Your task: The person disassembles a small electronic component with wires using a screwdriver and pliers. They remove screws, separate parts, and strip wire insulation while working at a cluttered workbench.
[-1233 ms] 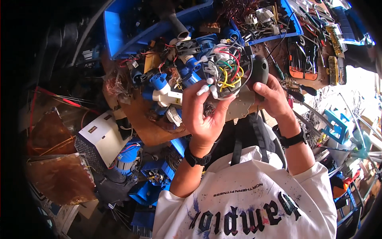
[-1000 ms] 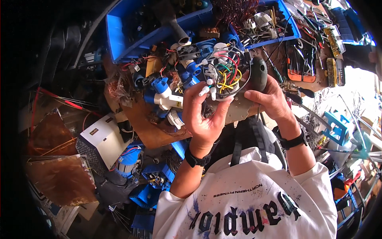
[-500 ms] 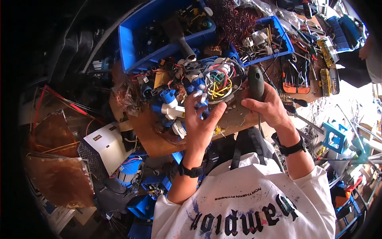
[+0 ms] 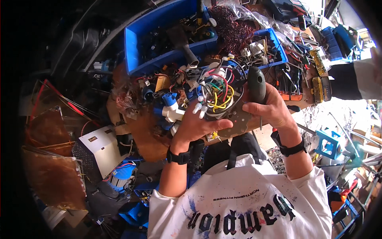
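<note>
Brown bench [image 4: 148, 137] spans the head view's middle, with 2 blue bins [image 4: 133, 53] along its far side. The left hand [image 4: 197, 127] has its thumb spread wide; its other fingers are partly hidden behind the wire bundle [image 4: 221, 92], so I cannot tell whether they grip it. This bundle lies just beyond that thumb. The right hand [image 4: 271, 109] wraps its fingers around a dark green handle [image 4: 256, 84].

Large and small black lettering [image 4: 230, 220] crosses the shirt [image 4: 274, 185]; the label [image 4: 93, 139] on the white box [image 4: 99, 150] is illegible.
</note>
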The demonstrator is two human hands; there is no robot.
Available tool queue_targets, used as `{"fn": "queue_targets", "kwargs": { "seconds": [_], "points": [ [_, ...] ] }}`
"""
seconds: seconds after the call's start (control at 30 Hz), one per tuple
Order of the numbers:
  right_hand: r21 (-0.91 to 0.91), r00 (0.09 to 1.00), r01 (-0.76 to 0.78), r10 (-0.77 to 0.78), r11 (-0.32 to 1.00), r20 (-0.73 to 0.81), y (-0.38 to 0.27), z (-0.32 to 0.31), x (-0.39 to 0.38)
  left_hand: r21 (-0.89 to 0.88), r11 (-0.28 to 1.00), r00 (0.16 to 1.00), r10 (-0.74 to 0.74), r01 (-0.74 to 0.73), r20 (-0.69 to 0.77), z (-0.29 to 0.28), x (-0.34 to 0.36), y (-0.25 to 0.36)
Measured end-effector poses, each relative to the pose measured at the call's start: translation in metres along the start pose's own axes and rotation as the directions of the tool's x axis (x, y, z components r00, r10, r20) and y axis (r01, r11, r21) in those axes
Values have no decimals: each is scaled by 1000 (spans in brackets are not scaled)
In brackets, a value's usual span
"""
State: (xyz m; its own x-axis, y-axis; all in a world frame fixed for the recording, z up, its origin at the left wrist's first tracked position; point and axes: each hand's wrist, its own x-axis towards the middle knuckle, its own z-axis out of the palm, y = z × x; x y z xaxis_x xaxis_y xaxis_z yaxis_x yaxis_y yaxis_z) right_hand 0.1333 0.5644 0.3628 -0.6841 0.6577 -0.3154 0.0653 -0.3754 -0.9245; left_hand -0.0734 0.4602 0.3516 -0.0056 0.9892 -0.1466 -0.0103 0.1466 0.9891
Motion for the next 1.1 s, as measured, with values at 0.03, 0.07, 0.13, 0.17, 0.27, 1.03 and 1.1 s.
{"fn": "queue_targets", "kwargs": {
  "seconds": [0.03, 0.07, 0.13, 0.17, 0.27, 1.03, 1.1],
  "points": [
    [3, 1000, -3, 2, 1000, 18, -2, 0, -1, -47, 999, 1000, 0, 0, 12, -1, 1, 6],
    [47, 999, 36, -36, 998, -15, -3, 2, -2, -47, 998, 999, -34, 34, 4, -1, -2, 6],
    [131, 990, 119, -108, 984, -86, -5, 7, -3, -116, 993, 998, -31, 24, -60, 5, -3, 8],
    [39, 982, 179, -177, 983, -66, -15, 6, -6, -150, 988, 995, -30, 16, -91, 8, -3, 9],
    [29, 864, 448, -425, 893, -269, -22, 1, -12, -173, 984, 987, 13, -41, -159, 13, -4, 7],
    [49, 673, 731, -706, 681, -222, -46, 18, -32, 104, 989, 977, 119, -102, -175, 38, -6, 19],
    [35, 673, 730, -710, 682, -205, -45, 15, -33, 79, 992, 979, 108, -95, -173, 39, -7, 17]
  ]
}}
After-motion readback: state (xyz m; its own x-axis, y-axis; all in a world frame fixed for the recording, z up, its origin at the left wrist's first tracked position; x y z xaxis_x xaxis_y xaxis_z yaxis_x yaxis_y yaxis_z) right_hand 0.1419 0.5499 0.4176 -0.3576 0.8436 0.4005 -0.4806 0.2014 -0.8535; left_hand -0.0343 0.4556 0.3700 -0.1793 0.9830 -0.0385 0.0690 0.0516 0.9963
